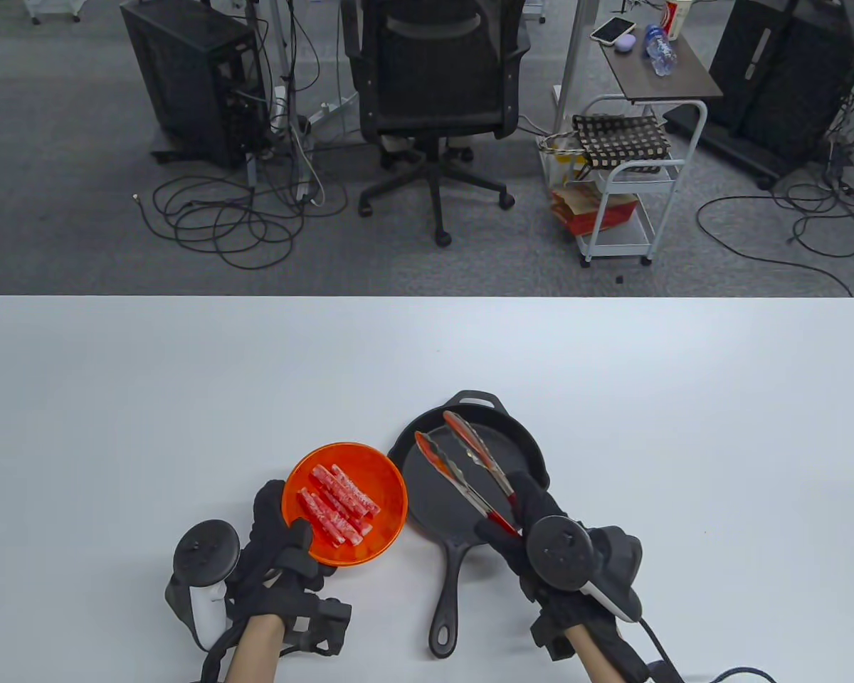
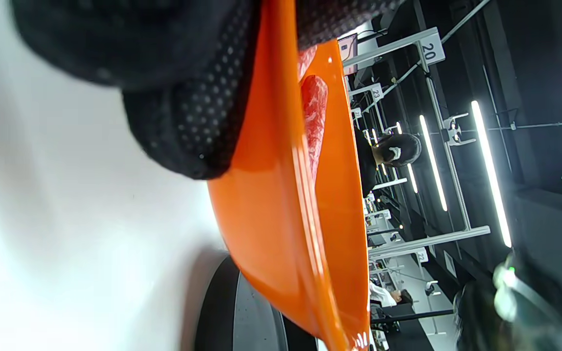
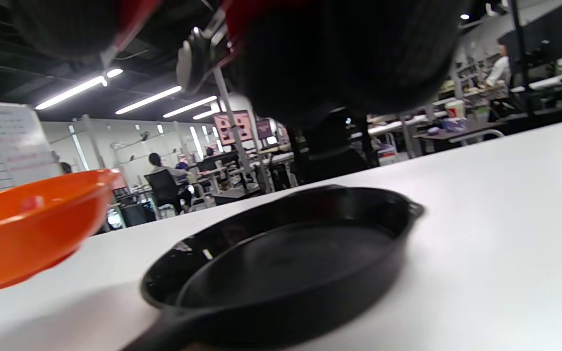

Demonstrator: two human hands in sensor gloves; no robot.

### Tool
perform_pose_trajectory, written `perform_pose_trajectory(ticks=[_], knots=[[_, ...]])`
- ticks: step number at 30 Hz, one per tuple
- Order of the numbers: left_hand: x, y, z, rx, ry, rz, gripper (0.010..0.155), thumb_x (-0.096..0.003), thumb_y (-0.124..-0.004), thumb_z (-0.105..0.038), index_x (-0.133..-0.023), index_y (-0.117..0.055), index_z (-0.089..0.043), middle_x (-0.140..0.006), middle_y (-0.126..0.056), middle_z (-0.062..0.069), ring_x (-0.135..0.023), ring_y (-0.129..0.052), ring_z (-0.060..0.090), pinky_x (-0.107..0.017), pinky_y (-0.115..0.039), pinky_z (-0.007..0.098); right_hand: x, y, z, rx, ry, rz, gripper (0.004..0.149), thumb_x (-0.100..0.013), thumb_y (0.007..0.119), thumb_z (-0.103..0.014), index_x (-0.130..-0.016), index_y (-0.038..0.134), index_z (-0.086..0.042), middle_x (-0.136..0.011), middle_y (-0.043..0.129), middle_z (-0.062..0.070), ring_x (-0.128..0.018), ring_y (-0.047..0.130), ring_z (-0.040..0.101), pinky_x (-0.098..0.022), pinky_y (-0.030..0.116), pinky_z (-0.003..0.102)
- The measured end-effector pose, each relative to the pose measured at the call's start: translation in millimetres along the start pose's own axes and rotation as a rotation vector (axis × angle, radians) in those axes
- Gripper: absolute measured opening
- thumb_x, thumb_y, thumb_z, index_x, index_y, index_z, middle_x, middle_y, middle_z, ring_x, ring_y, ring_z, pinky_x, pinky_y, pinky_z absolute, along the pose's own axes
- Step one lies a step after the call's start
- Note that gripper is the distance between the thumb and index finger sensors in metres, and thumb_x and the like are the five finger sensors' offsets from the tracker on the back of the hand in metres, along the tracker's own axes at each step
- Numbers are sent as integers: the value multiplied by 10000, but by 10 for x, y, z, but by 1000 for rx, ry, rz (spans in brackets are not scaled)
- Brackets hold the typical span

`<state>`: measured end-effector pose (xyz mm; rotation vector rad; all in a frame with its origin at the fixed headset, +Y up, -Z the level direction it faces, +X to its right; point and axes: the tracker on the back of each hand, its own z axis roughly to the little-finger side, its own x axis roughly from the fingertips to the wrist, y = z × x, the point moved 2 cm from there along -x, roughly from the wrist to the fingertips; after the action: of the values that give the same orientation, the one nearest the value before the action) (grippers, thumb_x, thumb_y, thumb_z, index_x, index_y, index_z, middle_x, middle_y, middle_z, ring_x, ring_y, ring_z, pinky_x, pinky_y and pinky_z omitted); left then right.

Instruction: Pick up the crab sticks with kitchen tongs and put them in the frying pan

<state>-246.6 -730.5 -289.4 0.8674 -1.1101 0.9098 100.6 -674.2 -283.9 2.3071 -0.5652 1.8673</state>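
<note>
Several red-and-white crab sticks (image 1: 338, 504) lie in an orange bowl (image 1: 388, 519) left of a black frying pan (image 1: 434, 498), whose inside is bare. My left hand (image 1: 281, 548) grips the bowl's near-left rim, thumb over the edge. My right hand (image 1: 523, 526) holds the red-handled kitchen tongs (image 1: 462, 462) above the pan, their red tips spread apart and pointing away from me. In the left wrist view the bowl (image 2: 286, 204) fills the centre, with a crab stick (image 2: 314, 105) inside. The right wrist view shows the pan (image 3: 281, 253) and the bowl (image 3: 32, 219).
The pan's handle (image 1: 447, 597) points toward me between my hands. Beyond the white table (image 1: 185, 370) stand an office chair (image 1: 438, 92), a white cart (image 1: 626, 178) and floor cables.
</note>
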Motion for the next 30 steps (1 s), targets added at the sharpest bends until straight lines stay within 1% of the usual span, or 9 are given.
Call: perform_pose_trajectory(ticks=[4,6,11,16,20,21,30], knots=[[2,12,5,4,-3,-6,673,-566,-707,-194,-1146,-366,-211,-1078,-666,194,-250,-1061,271,-115,-930,266,-93,51,-324,25,-53,-18,730,-535,703,-572,-1088,569,-116,-837,879,120,-418,1007,221,-245,913,341],[0,24,12,15,-2,-8,672,-566,-707,-195,-1145,-366,-212,-1079,-664,193,-251,-1060,273,-117,-930,266,-139,114,-492,19,-76,-51,716,-535,707,-566,-1084,580,-124,-834,885,116,-416,1009,223,-245,913,343],[1,38,14,23,2,-11,673,-566,-706,-197,-1145,-363,-209,-1078,-661,196,-253,-1060,274,-119,-931,267,-103,291,-730,93,-111,-77,686,-535,715,-551,-1074,600,-141,-824,898,108,-411,1014,225,-242,915,345],[9,12,4,-5,-3,-9,673,-567,-705,-201,-1145,-360,-206,-1081,-654,194,-255,-1060,269,-121,-932,266,-20,392,-812,194,-144,-80,655,-536,722,-536,-1062,616,-160,-811,910,102,-403,1020,223,-239,917,345],[9,4,8,-12,-4,-8,673,-567,-703,-202,-1145,-358,-202,-1080,-649,202,-256,-1060,269,-122,-932,265,5,422,-841,202,-150,-85,646,-536,724,-529,-1059,622,-163,-808,913,100,-401,1021,225,-241,916,346],[11,3,6,-14,-4,-7,673,-568,-703,-201,-1145,-357,-202,-1079,-647,204,-256,-1059,272,-123,-932,266,9,427,-847,214,-153,-84,643,-536,724,-528,-1058,623,-166,-808,914,99,-400,1021,225,-213,923,349],[33,-40,-2,-38,-26,6,672,-567,-706,-202,-1145,-362,-210,-1082,-645,197,-257,-1059,273,-124,-932,267,45,474,-848,234,-145,-110,631,-537,726,-521,-1053,628,-170,-812,913,97,-395,1018,225,-219,921,348]])
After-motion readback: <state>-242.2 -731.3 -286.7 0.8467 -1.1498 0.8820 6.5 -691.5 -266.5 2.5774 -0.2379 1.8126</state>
